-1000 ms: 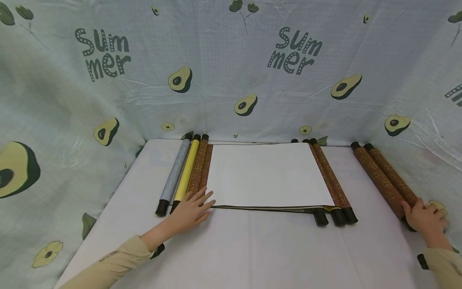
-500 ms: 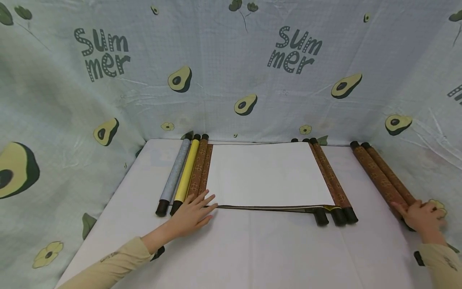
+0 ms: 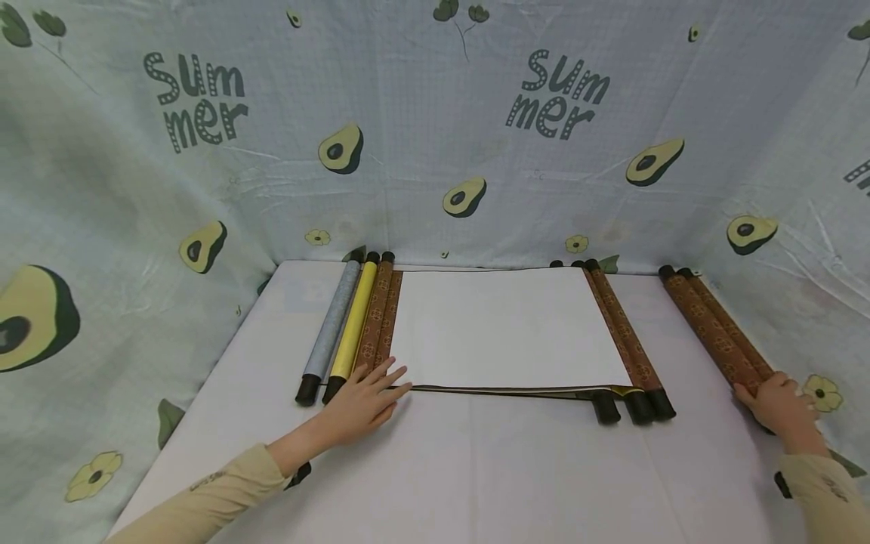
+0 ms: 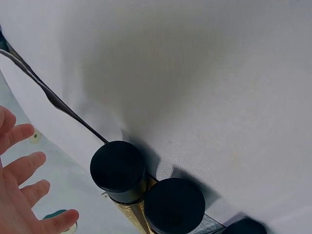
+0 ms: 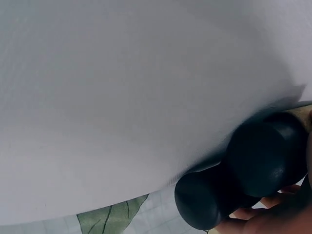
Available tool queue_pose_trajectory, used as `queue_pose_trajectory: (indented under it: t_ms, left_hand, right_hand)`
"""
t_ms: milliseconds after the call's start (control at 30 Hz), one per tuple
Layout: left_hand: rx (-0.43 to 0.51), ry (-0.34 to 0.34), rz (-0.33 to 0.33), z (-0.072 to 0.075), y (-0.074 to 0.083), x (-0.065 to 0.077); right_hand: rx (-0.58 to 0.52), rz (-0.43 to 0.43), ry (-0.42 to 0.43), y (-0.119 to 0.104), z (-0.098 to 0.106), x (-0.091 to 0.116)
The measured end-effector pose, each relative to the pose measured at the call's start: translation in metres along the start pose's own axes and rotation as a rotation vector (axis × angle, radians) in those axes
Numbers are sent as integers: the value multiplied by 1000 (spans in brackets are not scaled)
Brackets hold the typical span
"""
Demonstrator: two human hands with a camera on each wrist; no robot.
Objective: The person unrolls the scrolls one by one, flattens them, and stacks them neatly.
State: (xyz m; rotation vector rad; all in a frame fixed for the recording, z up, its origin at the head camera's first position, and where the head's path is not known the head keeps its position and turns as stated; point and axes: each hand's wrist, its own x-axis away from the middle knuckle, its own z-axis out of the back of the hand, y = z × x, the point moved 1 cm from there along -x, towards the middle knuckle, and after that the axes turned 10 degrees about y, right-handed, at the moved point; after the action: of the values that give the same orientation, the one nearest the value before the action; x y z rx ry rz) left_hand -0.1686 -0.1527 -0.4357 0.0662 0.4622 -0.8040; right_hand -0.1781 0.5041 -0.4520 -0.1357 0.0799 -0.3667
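Note:
My left hand (image 3: 365, 404), fingers spread, rests over the near end of a brown patterned scroll (image 3: 375, 321) at the left edge of an unrolled white sheet (image 3: 503, 329). The left wrist view shows its fingertips (image 4: 36, 158) beside black scroll end knobs (image 4: 174, 204). My right hand (image 3: 782, 408) grips the near ends of two brown patterned scrolls (image 3: 714, 332), lying side by side at the far right. Its thumb is on their left side, its fingers curl round the right. Their black end knobs (image 5: 268, 156) show in the right wrist view.
Left of the sheet lie a yellow scroll (image 3: 355, 317) and a grey-blue scroll (image 3: 333, 321). A brown roll (image 3: 620, 329) runs along the sheet's right edge, with several black knobs below. A cloth (image 3: 408, 113) printed with avocados hangs behind the white table (image 3: 530, 476).
My right hand has moved slightly left, and the outer brown scroll's near end has shifted left with it, closer against its neighbour. My left hand has barely moved.

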Motion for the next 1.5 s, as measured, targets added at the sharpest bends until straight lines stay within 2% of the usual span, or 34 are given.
queue_pose_trajectory:
  t_ms: [233, 467, 700, 900, 1167, 1500]
  left_hand:
    - [-2, -3, -3, -1, 0, -1]
    - [5, -22, 11, 0, -1, -1]
    - [11, -44, 29, 0, -2, 0]
    - [1, -45, 24, -2, -3, 1]
    - [-14, -27, 13, -1, -4, 3]
    - [-20, -44, 20, 1, -3, 4]
  right_hand:
    - [-15, 0, 34, -2, -4, 0]
    - [-52, 46, 40, -6, 1, 1]
    - [-72, -30, 41, -22, 5, 3]
    - [-53, -77, 76, -36, 14, 8]
    - [-42, -65, 134, -45, 19, 18]
    - [-59, -115, 140, -55, 15, 28]
